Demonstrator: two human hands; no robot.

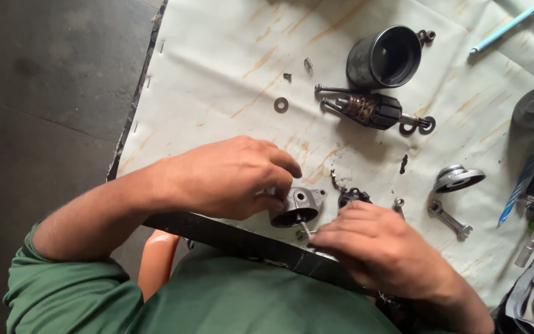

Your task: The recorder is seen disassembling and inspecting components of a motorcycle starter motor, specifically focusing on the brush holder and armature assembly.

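Table cover [217, 55]: cream, streaked with rust-orange stains. Cylindrical housing [385, 57], 1 o'clock: glossy black. Armature [372, 110]: dark body, copper-brown windings. Small metal housing [298, 207], centre: dull grey. Pen [508, 25], 2 o'clock: pale blue. Sleeve [63, 291], 7 o'clock: green. Chair edge [156, 260]: orange. Floor [44, 93], 10 o'clock: dark grey.

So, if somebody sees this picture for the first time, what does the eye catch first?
First, the two bare hands at the near table edge: the left hand grips a small grey metal housing, while the right hand pushes a thin tool into it. Beyond them, on the stained white sheet, lie a black cylindrical casing and a motor armature.
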